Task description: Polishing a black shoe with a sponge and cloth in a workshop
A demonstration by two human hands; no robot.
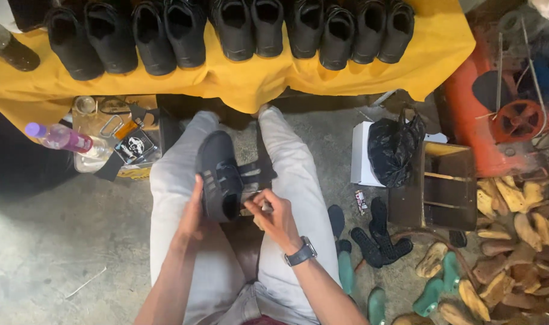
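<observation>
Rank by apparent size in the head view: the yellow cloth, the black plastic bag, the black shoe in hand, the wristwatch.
1. yellow cloth
2. black plastic bag and black shoe, too alike to rank
3. wristwatch

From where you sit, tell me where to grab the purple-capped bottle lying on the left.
Probably best: grip the clear plastic bottle around its middle, fingers coming from above. It lies on its side over the tray, purple cap toward the left, so the round body is exposed and free of clutter.
</observation>
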